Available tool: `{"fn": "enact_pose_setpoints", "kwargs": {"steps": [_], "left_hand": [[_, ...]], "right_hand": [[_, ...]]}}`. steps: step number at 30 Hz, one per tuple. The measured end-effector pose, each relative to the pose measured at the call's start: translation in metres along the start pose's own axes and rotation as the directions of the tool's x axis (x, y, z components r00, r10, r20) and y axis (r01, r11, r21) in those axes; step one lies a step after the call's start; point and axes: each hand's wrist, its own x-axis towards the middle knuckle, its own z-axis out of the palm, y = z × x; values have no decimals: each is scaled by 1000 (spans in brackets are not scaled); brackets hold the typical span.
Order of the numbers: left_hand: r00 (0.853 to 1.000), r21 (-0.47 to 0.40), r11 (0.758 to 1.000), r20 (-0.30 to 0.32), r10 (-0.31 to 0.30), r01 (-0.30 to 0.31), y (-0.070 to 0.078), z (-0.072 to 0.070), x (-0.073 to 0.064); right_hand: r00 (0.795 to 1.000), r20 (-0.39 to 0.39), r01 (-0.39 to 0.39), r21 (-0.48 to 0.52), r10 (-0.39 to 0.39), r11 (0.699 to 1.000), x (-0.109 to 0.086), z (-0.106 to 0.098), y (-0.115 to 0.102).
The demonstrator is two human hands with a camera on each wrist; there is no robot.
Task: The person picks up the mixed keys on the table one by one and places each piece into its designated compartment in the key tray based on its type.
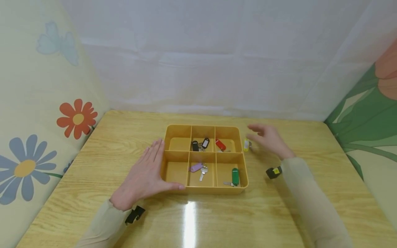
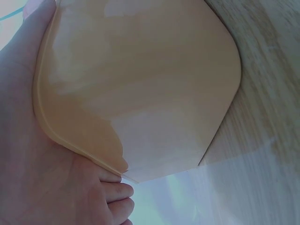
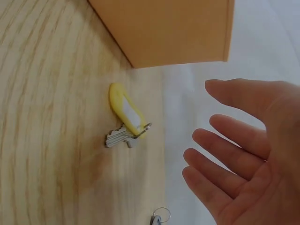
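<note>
A yellow divided tray stands on the table. My left hand rests against its left wall, fingers straight, the thumb reaching along the front edge. My right hand hovers off the tray's right side with fingers parted and slightly bent, nothing between them. Close by, a key with a yellow tag lies on the table, apart from the hand. In the back row are two black key tags in the middle compartment and a red key tag at right. In front lie a purple key tag and a green key tag.
Another key on a ring shows partly at the bottom of the right wrist view. A white cloth hangs behind the wooden table. Flower-patterned panels border both sides.
</note>
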Motion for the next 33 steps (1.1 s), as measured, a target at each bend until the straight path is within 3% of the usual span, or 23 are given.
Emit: {"fn": "enact_pose_setpoints", "kwargs": {"steps": [10, 23, 33], "left_hand": [[1000, 4, 1000, -6, 2, -2, 0, 0, -1], [1000, 4, 1000, -3, -5, 5, -1, 0, 0], [1000, 0, 1000, -2, -5, 5, 0, 1, 0]], "right_hand": [[998, 58, -35, -17, 36, 999, 4, 6, 8], [994, 108, -23, -32, 26, 999, 6, 13, 14], [988, 136, -74, -9, 75, 997, 6, 17, 20]]}}
